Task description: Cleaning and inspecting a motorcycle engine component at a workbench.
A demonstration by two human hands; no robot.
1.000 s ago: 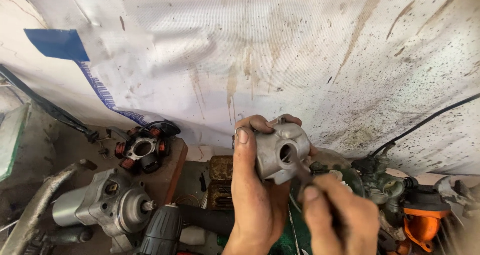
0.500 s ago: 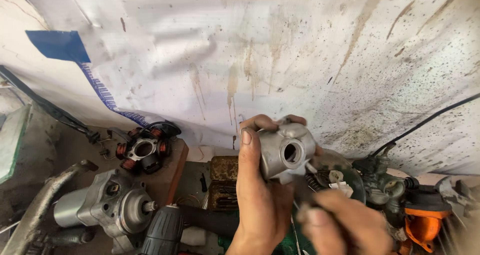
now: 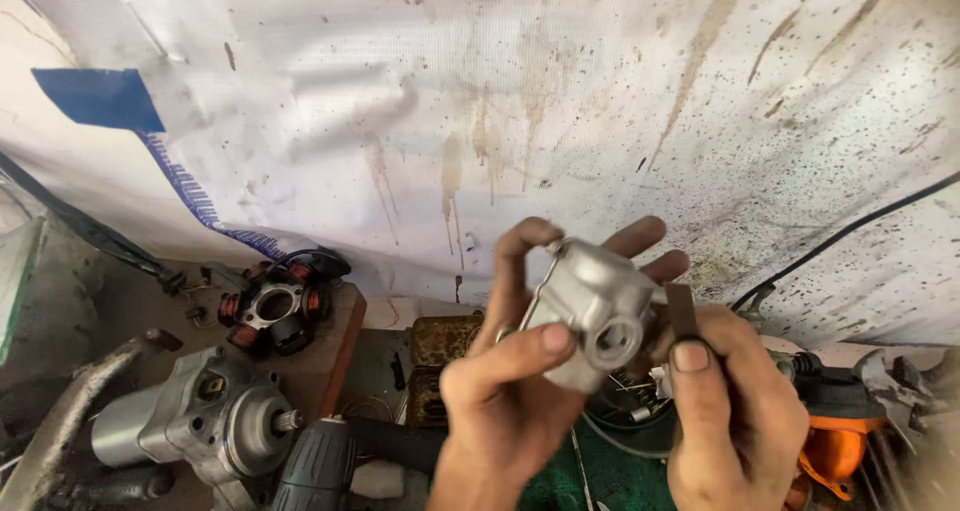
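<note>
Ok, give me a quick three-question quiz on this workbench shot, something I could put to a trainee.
1. True or false: the left hand holds the grey metal housing up in front of the stained white sheet.
2. What does the right hand pinch beside the housing: A) a thin dark strip, B) a hammer, C) a paintbrush?
3. Which part with copper coils lies at the far left of the bench?

Key: 1 true; 2 A; 3 the stator, behind the silver motor.
</note>
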